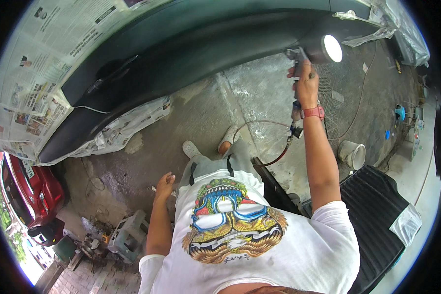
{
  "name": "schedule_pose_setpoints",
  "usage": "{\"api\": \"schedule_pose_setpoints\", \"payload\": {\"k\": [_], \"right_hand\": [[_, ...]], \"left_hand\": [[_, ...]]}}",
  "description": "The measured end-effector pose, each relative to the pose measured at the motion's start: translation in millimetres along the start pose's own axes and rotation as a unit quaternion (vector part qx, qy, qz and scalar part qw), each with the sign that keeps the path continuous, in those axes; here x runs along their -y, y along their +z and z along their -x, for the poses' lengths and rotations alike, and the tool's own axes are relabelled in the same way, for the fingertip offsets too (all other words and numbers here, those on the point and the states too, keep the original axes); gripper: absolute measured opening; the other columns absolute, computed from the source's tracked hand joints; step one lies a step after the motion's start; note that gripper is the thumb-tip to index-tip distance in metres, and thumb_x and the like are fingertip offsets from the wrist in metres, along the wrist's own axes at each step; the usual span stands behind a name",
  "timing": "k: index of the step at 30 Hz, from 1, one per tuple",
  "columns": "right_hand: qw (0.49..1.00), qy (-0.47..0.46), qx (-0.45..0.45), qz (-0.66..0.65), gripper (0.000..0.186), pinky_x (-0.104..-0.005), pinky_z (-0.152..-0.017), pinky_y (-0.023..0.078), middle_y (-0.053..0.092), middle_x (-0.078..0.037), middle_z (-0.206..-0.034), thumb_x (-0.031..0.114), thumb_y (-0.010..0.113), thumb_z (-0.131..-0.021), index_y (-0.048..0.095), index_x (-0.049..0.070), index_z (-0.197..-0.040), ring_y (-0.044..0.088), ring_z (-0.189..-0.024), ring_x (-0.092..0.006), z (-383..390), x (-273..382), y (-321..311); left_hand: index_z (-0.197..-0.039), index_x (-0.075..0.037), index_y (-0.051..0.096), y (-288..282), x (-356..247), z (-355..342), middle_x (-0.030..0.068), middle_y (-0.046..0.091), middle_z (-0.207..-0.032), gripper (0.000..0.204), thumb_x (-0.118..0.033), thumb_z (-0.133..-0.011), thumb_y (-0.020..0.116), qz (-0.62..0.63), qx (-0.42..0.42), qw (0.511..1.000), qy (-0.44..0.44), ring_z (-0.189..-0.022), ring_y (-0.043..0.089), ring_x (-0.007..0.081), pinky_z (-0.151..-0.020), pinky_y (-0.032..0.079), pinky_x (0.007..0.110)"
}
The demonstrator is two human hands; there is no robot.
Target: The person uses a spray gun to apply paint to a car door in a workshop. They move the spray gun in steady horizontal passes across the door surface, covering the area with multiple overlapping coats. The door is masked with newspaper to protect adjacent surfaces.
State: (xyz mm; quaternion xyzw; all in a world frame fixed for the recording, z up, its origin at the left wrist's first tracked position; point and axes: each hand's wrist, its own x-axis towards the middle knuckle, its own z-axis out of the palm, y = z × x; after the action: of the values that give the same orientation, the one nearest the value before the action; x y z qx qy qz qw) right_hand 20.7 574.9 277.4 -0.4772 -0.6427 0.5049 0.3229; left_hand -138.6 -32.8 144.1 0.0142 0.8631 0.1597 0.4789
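Head view, from the left: a red car point(32, 193) sits at the lower left edge, and newspaper point(29, 78) masks the upper part of a dark car body point(181, 54) that curves across the top. Below it the concrete floor point(201, 112) is stained, with a grey crate point(128, 237) near the person's left side. The left hand point(164, 186) hangs free beside the thigh, fingers loosely curled and holding nothing, well apart from the tool. Further right, the right hand point(306, 85) is raised to the panel and clenched round the handle of a spray gun point(299, 56), with a red watch point(312, 112) on the wrist. The gun's body and its round cup point(328, 48) stand just above the fingers, the nozzle close to the dark panel; a thin hose point(264, 125) drops from below the fist and loops toward the floor. The gun looks rigid and metal, probably top-heavy with the cup filled, so the handle is the sound place to grip, and the trailing hose is likely to tug. A white bucket point(353, 154) and a black ribbed mat point(377, 210) lie at the right.
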Motion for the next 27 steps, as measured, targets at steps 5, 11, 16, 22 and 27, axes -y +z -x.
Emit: {"api": "schedule_pose_setpoints", "payload": {"k": [5, 11, 16, 22, 27], "right_hand": [[0.995, -0.002, 0.097, -0.019, 0.055, -0.0233, -0.047, 0.047, 0.073, -0.008, -0.089, 0.048, 0.04, -0.112, 0.065, 0.001, -0.128, 0.071, -0.074, -0.013, 85, 23, 81], [0.989, 0.0, 0.144, -0.044, 0.051, -0.0296, -0.061, 0.049, 0.073, -0.009, -0.081, 0.042, 0.053, -0.11, 0.068, -0.006, -0.119, 0.065, -0.07, -0.0129, 167, 63, 175], [0.983, -0.026, 0.179, -0.028, 0.048, -0.0332, -0.069, 0.053, 0.072, -0.01, -0.078, 0.039, 0.055, -0.109, 0.069, -0.006, -0.119, 0.066, -0.07, -0.0161, 215, 73, 231], [0.968, -0.068, 0.24, 0.013, 0.047, -0.0367, -0.075, 0.056, 0.075, -0.016, -0.081, 0.037, 0.058, -0.107, 0.068, -0.007, -0.117, 0.074, -0.076, -0.0237, 256, 88, 272], [0.965, -0.006, 0.263, 0.01, 0.05, -0.0356, -0.074, 0.055, 0.075, -0.014, -0.081, 0.036, 0.058, -0.107, 0.066, -0.01, -0.124, 0.073, -0.077, -0.021, 255, 76, 264]], "left_hand": [[-0.148, -0.011, 0.057, -14, 24, -10, 0.0168, 0.064, -0.143, 0.056, -0.04, -0.102, 0.067, 0.042, 0.014, 0.999, -0.014, -0.131, 0.063, 0.0284, -0.109, 0.048, 0.041], [-0.147, -0.012, 0.059, -40, 82, -30, 0.0163, 0.065, -0.141, 0.055, -0.043, -0.102, 0.065, 0.04, 0.0, 0.999, 0.01, -0.13, 0.063, 0.029, -0.109, 0.048, 0.041], [-0.146, -0.011, 0.059, -60, 130, -35, 0.0177, 0.066, -0.14, 0.055, -0.043, -0.102, 0.066, 0.034, -0.015, 0.999, 0.005, -0.128, 0.064, 0.0298, -0.108, 0.049, 0.041], [-0.144, -0.006, 0.06, -68, 195, -48, 0.0188, 0.066, -0.139, 0.055, -0.04, -0.102, 0.066, 0.052, -0.003, 0.998, -0.021, -0.126, 0.065, 0.0287, -0.105, 0.051, 0.039], [-0.143, -0.005, 0.061, -68, 195, -45, 0.0176, 0.068, -0.137, 0.054, -0.039, -0.102, 0.066, 0.054, 0.0, 0.998, -0.043, -0.126, 0.065, 0.028, -0.106, 0.05, 0.039]]}}
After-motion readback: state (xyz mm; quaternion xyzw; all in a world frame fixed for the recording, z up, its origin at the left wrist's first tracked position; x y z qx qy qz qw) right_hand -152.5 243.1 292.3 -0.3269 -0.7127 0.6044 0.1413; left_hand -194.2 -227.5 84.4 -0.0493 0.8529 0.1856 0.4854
